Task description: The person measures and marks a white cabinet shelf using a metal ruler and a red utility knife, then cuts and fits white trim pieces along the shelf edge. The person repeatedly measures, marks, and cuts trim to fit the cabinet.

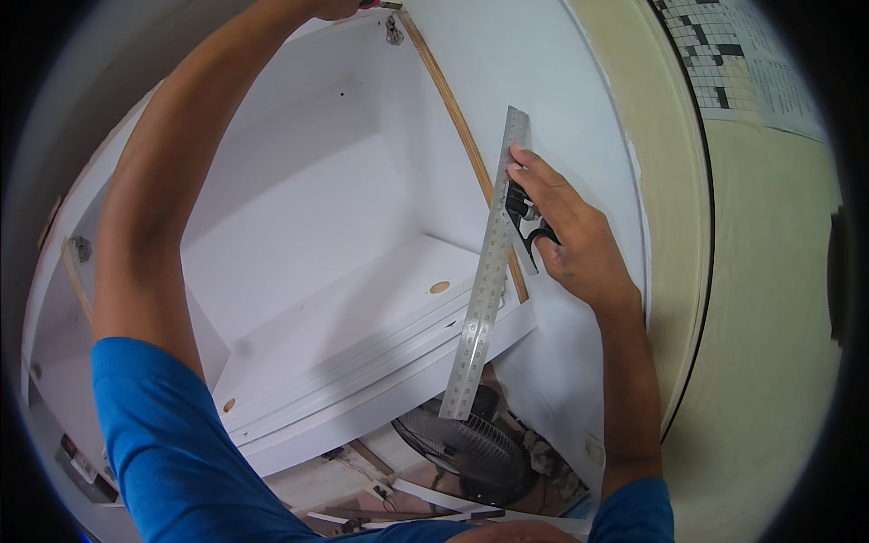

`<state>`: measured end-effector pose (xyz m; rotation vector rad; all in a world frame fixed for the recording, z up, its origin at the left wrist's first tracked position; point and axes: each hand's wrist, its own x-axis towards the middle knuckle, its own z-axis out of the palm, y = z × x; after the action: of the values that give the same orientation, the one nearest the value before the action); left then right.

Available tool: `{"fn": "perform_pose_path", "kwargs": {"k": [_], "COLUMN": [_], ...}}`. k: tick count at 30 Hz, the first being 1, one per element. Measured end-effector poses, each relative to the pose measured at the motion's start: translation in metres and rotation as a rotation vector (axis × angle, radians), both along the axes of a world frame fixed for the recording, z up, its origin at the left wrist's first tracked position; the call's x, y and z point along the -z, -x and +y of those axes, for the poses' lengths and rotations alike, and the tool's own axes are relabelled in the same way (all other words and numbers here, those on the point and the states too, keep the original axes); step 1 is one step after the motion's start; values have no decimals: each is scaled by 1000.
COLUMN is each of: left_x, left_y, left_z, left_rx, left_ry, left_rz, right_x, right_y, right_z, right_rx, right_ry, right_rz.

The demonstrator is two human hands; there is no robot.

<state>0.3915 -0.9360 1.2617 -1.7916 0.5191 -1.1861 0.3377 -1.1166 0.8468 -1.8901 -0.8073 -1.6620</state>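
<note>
While the right hand clamps the square by the wooden cabinet edge, seat it flush; left hand, grip unclear.

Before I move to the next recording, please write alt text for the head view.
A person's right hand holds a metal combination square at the wood-coloured edge strip of a white cabinet, while the left hand, mostly cut off at the top edge, is near the strip's upper end. A black fan shows beyond the cabinet's lower edge.
</note>
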Motion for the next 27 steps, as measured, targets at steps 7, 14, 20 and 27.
{"fn": "perform_pose_path", "kwargs": {"k": [7,14,20,27], "left_x": [1,-10,-12,-16], "left_y": [-1,-4,-5,-4], "left_z": [-2,1,-1,-8], "left_rx": [12,-7,9,-27], "left_ry": [2,-32,-48,-63], "left_rz": [-13,33,37,47], "right_x": [1,0,0,1], "right_y": [0,-1,1,0], "right_z": [-1,-1,0,-2], "right_rx": [-15,-1,-28,-35], "right_ry": [5,4,-12,-10], "right_rz": [-9,-22,-14,-29]}}
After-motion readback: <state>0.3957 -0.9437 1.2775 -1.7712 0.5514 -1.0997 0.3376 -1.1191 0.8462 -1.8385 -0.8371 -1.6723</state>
